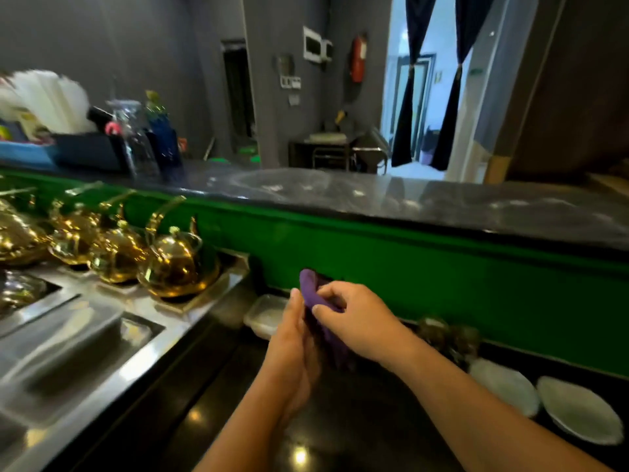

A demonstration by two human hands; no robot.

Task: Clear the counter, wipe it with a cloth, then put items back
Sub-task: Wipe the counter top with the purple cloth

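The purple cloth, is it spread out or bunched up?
Bunched up: the purple cloth hangs gathered between the left hand and the right hand, which pinches it.

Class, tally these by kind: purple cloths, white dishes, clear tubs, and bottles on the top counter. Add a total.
Purple cloth: 1
White dishes: 2
Clear tub: 1
Bottles: 2
Total: 6
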